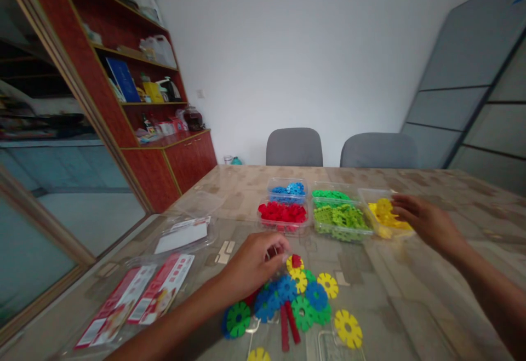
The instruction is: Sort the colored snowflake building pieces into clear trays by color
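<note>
A disc model (286, 288) of blue, green and yellow discs, with two red strips (285, 328), is lying on the bench (402, 295). The left hand (263, 252) is at its upper end; the grip is together, thumb and finger pinching the edge of a yellow disc (295, 263) with a red piece. Counted from the model as clock centre, the red tub (262, 223) is at 12, the lime-green tub (343, 237) at 1, the yellow tub (364, 196) at 2. There the right hand (427, 222) has its fingertips beside an upright yellow piece (384, 206); whether this grip is clamped on it, I cannot tell. One loose yellow disc (348, 328) lies at 4 o'clock.
</note>
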Available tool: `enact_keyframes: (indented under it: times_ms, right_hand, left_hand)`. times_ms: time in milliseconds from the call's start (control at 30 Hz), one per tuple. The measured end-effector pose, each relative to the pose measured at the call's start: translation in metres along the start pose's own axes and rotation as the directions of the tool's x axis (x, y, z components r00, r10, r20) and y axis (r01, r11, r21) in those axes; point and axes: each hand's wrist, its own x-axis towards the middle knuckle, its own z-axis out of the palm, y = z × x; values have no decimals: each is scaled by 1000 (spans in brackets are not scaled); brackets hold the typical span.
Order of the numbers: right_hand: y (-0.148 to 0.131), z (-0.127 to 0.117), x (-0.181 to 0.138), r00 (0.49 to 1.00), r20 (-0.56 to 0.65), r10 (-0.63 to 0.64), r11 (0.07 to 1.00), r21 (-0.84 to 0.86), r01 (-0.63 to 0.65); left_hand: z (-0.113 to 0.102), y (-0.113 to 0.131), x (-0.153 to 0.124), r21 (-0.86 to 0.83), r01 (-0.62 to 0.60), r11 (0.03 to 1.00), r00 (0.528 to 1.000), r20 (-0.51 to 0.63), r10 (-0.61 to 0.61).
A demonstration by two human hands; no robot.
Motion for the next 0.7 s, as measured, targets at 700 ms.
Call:
enact_keyframes:
  times_ms: [700]
  right_hand:
    - [-108,98,-121,570,601,-561,822,317,474]
  left_hand:
    - [-47,-9,-14,447,58,893,833,471,-290]
